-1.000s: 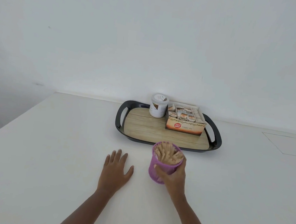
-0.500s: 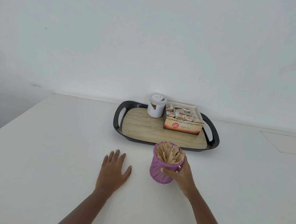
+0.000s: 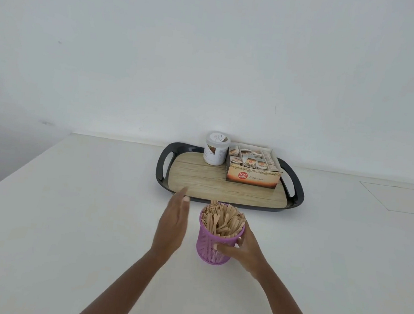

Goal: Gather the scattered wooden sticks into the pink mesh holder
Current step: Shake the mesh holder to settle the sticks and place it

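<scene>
Gripping the pink mesh holder [image 3: 209,248] from its right side, the right hand [image 3: 245,253] has its fingers [image 3: 224,247] curled round the mesh wall, thumb across the front. The holder stands upright on the white counter [image 3: 66,218], packed with wooden sticks [image 3: 223,220] rising just above those fingers. The left hand [image 3: 172,226] hangs edge-on just left of the holder, fingers straight and together, holding nothing. Beyond both sets of fingertips lies a black-rimmed tray [image 3: 163,163] carrying a white tub [image 3: 215,149] and a ginger tea box [image 3: 252,177].

left hand [image 3: 172,226]: fingers straight, together, palm facing right | right hand [image 3: 244,253]: fingers curled round pink mesh holder [image 3: 207,245]
</scene>
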Available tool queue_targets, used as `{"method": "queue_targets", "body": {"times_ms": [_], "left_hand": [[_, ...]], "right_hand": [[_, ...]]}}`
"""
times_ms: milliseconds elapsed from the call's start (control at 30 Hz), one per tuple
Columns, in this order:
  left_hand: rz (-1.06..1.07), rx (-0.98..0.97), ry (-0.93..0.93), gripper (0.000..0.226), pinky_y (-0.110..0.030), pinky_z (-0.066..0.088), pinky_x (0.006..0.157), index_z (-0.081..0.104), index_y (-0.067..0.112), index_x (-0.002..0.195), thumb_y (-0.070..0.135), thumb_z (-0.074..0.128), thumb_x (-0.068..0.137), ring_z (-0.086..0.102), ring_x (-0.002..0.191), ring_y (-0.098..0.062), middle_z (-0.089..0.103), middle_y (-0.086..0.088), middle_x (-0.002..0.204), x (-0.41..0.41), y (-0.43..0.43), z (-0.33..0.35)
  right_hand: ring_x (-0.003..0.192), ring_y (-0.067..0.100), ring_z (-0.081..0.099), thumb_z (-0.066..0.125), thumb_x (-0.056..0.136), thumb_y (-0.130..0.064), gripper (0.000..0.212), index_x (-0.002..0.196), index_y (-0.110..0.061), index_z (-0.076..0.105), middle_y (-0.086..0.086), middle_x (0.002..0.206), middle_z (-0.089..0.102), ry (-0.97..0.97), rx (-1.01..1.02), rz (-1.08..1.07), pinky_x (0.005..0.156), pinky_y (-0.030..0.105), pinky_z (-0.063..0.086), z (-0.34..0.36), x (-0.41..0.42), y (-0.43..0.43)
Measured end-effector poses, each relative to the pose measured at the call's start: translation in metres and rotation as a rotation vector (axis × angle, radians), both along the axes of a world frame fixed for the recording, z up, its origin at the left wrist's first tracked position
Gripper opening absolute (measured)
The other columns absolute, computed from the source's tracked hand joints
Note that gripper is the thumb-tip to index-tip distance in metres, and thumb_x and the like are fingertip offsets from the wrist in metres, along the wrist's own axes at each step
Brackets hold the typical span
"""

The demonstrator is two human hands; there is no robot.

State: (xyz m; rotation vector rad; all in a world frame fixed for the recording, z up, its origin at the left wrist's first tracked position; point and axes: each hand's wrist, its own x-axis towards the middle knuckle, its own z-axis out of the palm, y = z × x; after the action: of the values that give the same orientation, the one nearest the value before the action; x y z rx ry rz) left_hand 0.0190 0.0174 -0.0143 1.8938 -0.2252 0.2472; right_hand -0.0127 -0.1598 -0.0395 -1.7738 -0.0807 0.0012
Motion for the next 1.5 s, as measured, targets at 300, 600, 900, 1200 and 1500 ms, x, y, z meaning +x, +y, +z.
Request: {"method": "queue_targets", "body": {"times_ms": [300,600,900,1200,1500], "left_hand": [[-0.336,0.658,-0.512,0.046,-0.021,0.013,0.11,0.045,0.012,0.134,0.035,0.029,0.097,0.039,0.135,-0.018,0.051,-0.005,0.139,-0.028,-0.026,0.023],[-0.286,0.117,-0.358,0.037,-0.009,0.021,0.111,0.035,0.043,0.129,0.039,0.028,0.093,0.026,0.136,0.004,0.035,0.017,0.142,-0.034,-0.015,0.008],[-0.097,-0.122,-0.085,0.046,-0.006,0.019,0.107,0.025,0.035,0.135,0.043,0.017,0.09,0.024,0.138,0.0,0.03,0.013,0.147,-0.018,-0.007,-0.007],[-0.288,-0.386,0.203,0.06,0.002,0.03,0.091,0.028,0.041,0.129,0.07,0.013,0.078,0.036,0.132,-0.004,0.044,0.013,0.137,-0.018,-0.025,-0.012],[-0.378,-0.486,0.276,0.104,-0.013,0.032,0.101,0.034,0.035,0.129,0.098,0.028,0.045,0.043,0.121,0.002,0.046,0.019,0.128,-0.024,-0.033,-0.015]], "right_hand": [[0.107,0.002,0.056,0.081,0.062,-0.019,0.069,0.115,-0.036,0.038,-0.015,0.12,0.051,-0.047,0.014,-0.043,0.077,0.01,0.05,-0.008,-0.008,0.004],[0.115,0.0,0.051,0.086,0.058,-0.023,0.096,0.13,-0.037,0.024,-0.014,0.126,0.048,-0.21,0.008,-0.24,0.088,0.015,0.049,-0.026,-0.011,0.034],[0.109,0.003,0.055,0.087,0.049,-0.025,0.085,0.118,-0.033,0.037,-0.012,0.118,0.054,-0.243,-0.046,-0.189,0.08,0.012,0.051,-0.024,-0.007,0.026],[0.112,0.009,0.053,0.09,0.047,-0.017,0.09,0.118,-0.035,0.037,-0.012,0.117,0.053,-0.234,-0.009,-0.267,0.081,0.015,0.053,-0.022,-0.011,0.023],[0.116,0.017,0.047,0.09,0.048,-0.019,0.1,0.128,-0.022,0.03,0.002,0.124,0.047,-0.256,-0.037,-0.429,0.092,0.026,0.05,-0.019,-0.016,0.03]]}}
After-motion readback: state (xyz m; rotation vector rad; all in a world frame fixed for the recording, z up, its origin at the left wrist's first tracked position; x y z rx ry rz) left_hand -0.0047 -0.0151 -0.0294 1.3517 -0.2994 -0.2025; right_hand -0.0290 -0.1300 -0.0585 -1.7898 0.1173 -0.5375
